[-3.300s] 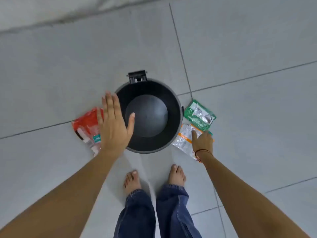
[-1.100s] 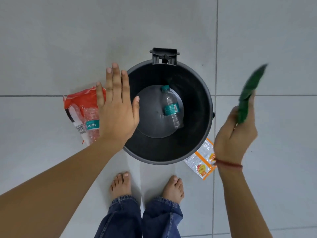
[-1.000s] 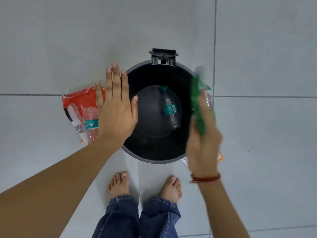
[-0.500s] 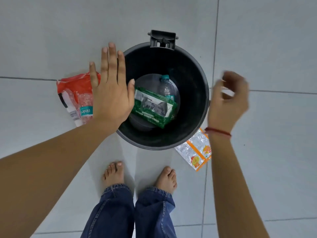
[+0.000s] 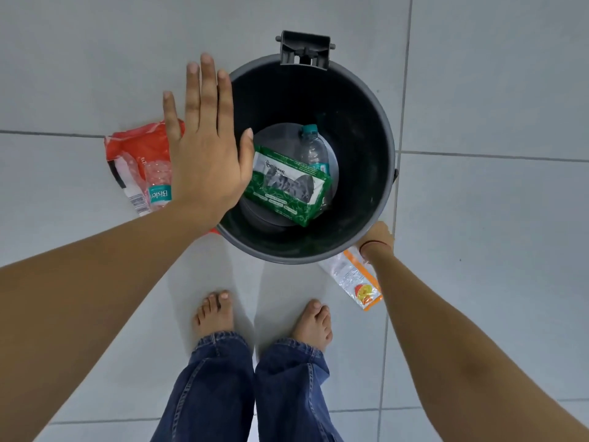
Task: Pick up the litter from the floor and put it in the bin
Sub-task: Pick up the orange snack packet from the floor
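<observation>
Two items already in the bin (image 5: 379,129) from what I see on the head cam: a green packet (image 5: 287,186) lying flat on the bottom, and a clear bottle with a teal cap (image 5: 314,148) partly under it.

Left hand (image 5: 207,148) is flat, fingers straight and together, thumb out, empty. It hovers over the bin's left rim and covers part of the litter on that side.

Under and left of that hand, on the floor (image 5: 494,90): a red wrapper (image 5: 140,148) with a second clear bottle (image 5: 157,183) on top of it, teal label showing.

Right hand (image 5: 376,239) is down low at the bin's near-right edge, at the top end of a clear sachet with orange trim (image 5: 355,279). Sachet lies on the floor, its far end tucked beneath the rim. The hand's fingers are hidden behind the wrist, so I cannot tell whether they are closed on the sachet or just touching it. Red thread on that wrist.

Bare feet and blue jeans just below the bin. Hinge bracket (image 5: 304,47) at the far rim.
</observation>
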A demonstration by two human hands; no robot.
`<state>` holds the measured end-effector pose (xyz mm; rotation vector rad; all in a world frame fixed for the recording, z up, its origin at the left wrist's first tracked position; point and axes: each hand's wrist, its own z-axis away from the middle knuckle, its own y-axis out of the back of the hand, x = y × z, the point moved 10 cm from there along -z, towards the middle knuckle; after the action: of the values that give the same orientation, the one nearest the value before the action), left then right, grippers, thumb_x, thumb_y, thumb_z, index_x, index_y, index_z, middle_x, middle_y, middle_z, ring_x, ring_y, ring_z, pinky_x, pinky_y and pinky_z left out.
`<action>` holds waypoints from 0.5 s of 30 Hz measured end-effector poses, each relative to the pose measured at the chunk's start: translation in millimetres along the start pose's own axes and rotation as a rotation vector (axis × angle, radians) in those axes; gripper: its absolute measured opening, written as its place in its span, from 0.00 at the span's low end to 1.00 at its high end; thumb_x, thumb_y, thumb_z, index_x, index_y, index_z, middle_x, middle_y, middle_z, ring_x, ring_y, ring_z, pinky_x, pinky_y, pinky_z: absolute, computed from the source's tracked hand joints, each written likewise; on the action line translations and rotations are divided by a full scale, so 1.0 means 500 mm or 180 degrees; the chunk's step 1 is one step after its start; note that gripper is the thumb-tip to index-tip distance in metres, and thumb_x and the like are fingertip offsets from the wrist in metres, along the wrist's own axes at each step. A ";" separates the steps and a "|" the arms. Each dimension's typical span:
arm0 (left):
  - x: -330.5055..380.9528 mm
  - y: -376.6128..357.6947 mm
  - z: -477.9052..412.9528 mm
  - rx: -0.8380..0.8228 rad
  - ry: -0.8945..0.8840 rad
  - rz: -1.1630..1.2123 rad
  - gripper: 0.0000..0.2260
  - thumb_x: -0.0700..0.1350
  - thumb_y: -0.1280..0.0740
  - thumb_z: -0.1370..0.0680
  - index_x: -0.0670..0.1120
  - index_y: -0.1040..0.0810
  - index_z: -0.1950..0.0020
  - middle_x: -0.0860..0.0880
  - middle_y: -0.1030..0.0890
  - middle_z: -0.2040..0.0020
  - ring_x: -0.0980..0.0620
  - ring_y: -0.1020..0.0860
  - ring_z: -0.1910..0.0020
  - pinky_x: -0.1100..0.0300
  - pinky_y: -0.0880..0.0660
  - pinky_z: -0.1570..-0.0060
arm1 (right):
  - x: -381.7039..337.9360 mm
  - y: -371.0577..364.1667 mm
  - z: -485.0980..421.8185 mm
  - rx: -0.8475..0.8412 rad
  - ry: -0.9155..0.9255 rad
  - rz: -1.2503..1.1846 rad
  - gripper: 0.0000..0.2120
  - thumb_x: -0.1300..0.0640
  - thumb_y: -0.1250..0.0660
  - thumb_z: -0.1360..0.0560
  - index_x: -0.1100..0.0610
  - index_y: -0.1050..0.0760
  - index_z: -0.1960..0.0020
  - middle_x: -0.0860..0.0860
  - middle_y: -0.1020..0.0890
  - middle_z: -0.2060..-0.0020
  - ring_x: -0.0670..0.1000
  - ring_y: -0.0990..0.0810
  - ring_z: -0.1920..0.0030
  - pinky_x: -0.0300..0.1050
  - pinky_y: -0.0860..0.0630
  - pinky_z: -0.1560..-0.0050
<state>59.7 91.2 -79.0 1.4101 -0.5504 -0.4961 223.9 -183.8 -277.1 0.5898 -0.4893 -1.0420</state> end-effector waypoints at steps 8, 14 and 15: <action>0.001 0.002 -0.001 -0.0058 -0.0045 0.0148 0.29 0.51 0.49 0.19 0.40 0.53 0.22 0.39 0.52 0.21 0.42 0.54 0.22 0.39 0.54 0.25 | 0.085 0.357 0.224 0.2306 0.0191 -0.2642 0.09 0.64 0.39 0.26 0.56 0.35 0.62 0.48 0.32 0.74 0.41 0.31 0.73 0.44 0.35 0.66; 0.004 0.011 -0.001 -0.0229 -0.0134 0.0475 0.30 0.52 0.50 0.19 0.39 0.52 0.22 0.40 0.51 0.21 0.43 0.53 0.22 0.43 0.55 0.26 | -0.035 0.590 0.493 0.3442 0.1518 -0.3663 0.06 0.68 0.37 0.27 0.60 0.27 0.51 0.38 0.27 0.73 0.35 0.31 0.71 0.29 0.34 0.64; 0.002 0.011 0.001 -0.0264 -0.0194 0.0532 0.30 0.53 0.52 0.20 0.39 0.52 0.22 0.41 0.52 0.21 0.44 0.54 0.22 0.43 0.54 0.26 | -0.076 0.595 0.506 0.3326 0.1713 -0.3576 0.06 0.69 0.37 0.26 0.63 0.25 0.51 0.39 0.28 0.73 0.34 0.31 0.70 0.26 0.35 0.65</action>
<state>60.3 90.7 -73.3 1.2613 -0.6834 -0.4239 241.5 -92.4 103.9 2.1784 -0.1470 -1.5443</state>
